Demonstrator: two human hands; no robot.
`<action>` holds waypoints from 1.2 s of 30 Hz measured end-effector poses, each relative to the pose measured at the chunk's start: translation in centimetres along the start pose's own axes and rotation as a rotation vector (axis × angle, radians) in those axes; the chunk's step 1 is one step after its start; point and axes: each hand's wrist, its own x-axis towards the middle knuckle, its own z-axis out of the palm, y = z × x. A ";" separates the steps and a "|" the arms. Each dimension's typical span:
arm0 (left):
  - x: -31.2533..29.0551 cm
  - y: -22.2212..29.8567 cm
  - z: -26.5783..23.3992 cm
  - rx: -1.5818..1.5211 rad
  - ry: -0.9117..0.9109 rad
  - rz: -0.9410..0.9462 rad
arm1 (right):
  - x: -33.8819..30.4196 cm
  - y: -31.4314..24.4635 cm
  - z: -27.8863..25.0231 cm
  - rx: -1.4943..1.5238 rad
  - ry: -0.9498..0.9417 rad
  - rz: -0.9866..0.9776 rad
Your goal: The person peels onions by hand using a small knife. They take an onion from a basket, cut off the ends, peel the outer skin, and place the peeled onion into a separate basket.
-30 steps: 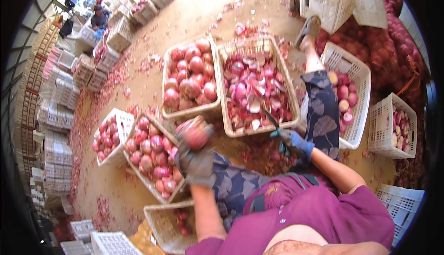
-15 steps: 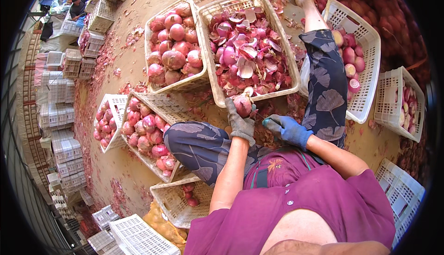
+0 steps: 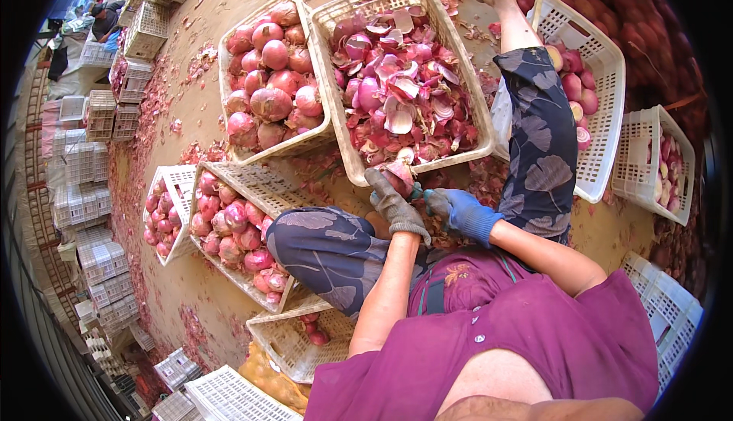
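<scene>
My left hand (image 3: 398,209), in a grey work glove, grips a red onion (image 3: 398,176) at the near edge of the peel-filled crate (image 3: 353,163). The onion's top looks pale and partly bared. My right hand (image 3: 467,215), in a blue and grey glove, is closed just right of the onion, its fingertips close to the onion's side. Whatever the right fingers hold is too small and hidden to make out. Loose purple onion skins (image 3: 398,116) fill the crate in front of me. A crate of whole red onions (image 3: 271,104) stands to its left.
At my left knee stand another onion crate (image 3: 237,226) and a smaller one (image 3: 162,219). Beyond my right leg, a white crate (image 3: 603,93) holds peeled onions, with another crate (image 3: 664,169) beside it. Stacked crates (image 3: 84,169) line the far left. Skins litter the floor.
The view has shifted slightly, so the crates sit a little differently in the picture. Both hands stay together at the onion, the right fingers now closer to it.
</scene>
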 end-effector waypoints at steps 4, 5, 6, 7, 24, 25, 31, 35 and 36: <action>0.6 -0.3 0.1 0.015 0.086 0.046 | 0.6 -0.6 0.2 -0.056 0.028 -0.036; 0.9 -0.4 0.1 0.012 0.099 0.072 | 0.9 0.0 0.6 -0.086 0.057 -0.066; 1.2 -0.4 0.1 0.000 0.046 0.025 | 1.5 1.2 1.1 -0.109 0.105 -0.141; 1.1 0.0 0.2 0.008 0.053 -0.005 | 1.7 0.7 0.9 -0.082 0.072 -0.093; 1.0 -0.9 0.3 0.263 0.062 0.241 | 4.1 -0.5 0.1 0.257 0.000 0.188; 0.7 -0.9 0.4 0.291 0.119 0.237 | 3.6 -1.4 -0.1 0.231 -0.034 0.240; -0.2 -0.2 0.3 0.262 0.078 0.151 | 2.7 -0.6 -0.2 0.224 -0.050 0.272; 0.9 -0.4 0.0 0.213 0.077 0.110 | 4.4 0.9 0.7 0.277 -0.065 0.367; 0.9 -0.2 0.0 0.205 0.057 0.098 | 4.7 0.9 0.7 0.295 -0.068 0.372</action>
